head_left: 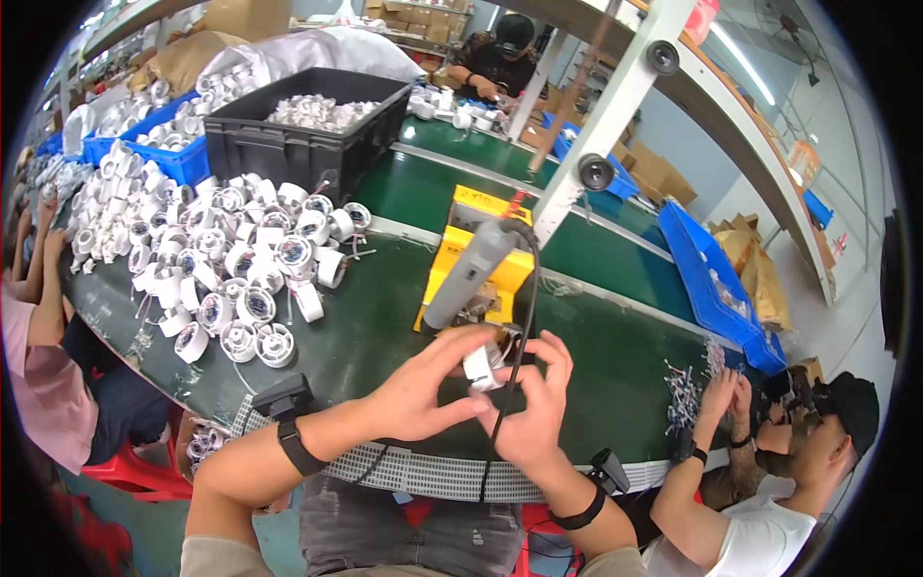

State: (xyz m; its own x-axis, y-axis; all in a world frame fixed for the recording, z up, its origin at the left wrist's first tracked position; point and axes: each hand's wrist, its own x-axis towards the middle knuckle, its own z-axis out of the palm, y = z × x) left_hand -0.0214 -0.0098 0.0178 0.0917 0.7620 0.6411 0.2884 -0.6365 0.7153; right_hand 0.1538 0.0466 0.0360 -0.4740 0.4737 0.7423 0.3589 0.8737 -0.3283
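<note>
A small white round housing (480, 368) is held up over the near edge of the green bench, between my two hands. My right hand (535, 409) closes on its right side with thumb and fingers. Around its far left side curl the fingers of my left hand (423, 392), the thumb reaching toward its lower edge. Just beyond the hands, a grey cylindrical power screwdriver (471, 274) leans in front of a yellow metal fixture (445, 260). Its black cord (524, 327) runs down past my right hand. The housing's inside cannot be made out.
A large pile of similar white housings (240, 255) covers the bench's left. Behind it stand a black crate (279, 154) and a blue bin (180, 154). Wire bundles (684, 394) lie at right, near a co-worker's hands (726, 394). A white post (615, 125) rises beyond the fixture.
</note>
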